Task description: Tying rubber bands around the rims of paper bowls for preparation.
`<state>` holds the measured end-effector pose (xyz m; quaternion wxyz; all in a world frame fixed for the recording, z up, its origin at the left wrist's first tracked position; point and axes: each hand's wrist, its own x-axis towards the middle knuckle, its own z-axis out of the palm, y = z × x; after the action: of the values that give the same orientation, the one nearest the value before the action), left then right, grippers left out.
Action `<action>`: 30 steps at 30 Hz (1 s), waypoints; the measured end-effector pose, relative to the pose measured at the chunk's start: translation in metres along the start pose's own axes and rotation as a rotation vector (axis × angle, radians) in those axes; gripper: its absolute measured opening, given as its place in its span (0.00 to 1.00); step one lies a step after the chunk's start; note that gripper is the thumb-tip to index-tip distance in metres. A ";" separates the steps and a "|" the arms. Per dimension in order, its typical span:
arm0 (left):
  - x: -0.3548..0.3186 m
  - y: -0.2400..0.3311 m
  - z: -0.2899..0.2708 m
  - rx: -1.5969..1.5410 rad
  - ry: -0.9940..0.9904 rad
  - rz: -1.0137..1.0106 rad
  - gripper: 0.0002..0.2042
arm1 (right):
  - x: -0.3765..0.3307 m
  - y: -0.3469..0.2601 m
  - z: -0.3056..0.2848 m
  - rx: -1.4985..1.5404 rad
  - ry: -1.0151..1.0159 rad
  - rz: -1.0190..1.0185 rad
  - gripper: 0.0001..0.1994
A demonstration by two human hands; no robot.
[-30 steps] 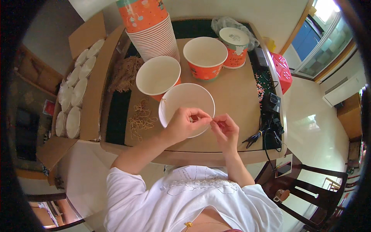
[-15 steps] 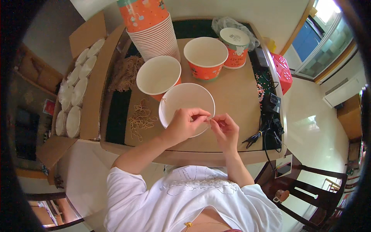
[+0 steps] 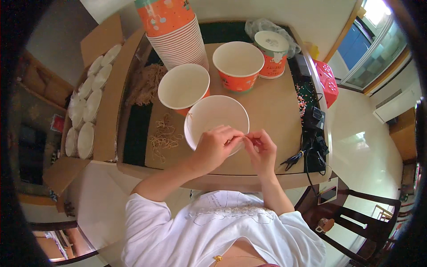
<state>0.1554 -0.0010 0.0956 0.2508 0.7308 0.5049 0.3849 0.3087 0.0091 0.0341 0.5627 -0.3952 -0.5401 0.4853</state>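
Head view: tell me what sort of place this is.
Probably a room in a home: there are a dark wooden chair, blue cabinets in the background and a table with paper buckets.

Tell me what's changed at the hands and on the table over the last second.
The left hand has rolled so more of its back shows, its fingers less curled, fingertips still close to those of the right hand. Nothing was visibly taken up or let go; anything pinched is too small to tell. The right hand, front tub, tall tub stack and tangled string stayed about where they were.
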 end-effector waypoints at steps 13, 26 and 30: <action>-0.002 -0.001 -0.002 -0.178 0.027 -0.144 0.04 | 0.002 -0.016 0.005 -0.202 -0.039 -0.125 0.07; -0.001 0.001 -0.005 -0.254 0.019 -0.176 0.05 | 0.002 -0.021 0.009 -0.144 -0.031 -0.032 0.06; 0.000 0.006 -0.007 -0.286 -0.006 -0.210 0.06 | 0.003 -0.018 0.007 -0.250 -0.028 -0.094 0.05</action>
<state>0.1531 -0.0030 0.1039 0.3925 0.6318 0.5180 0.4225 0.3036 0.0074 0.0532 0.5235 -0.4298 -0.6222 0.3926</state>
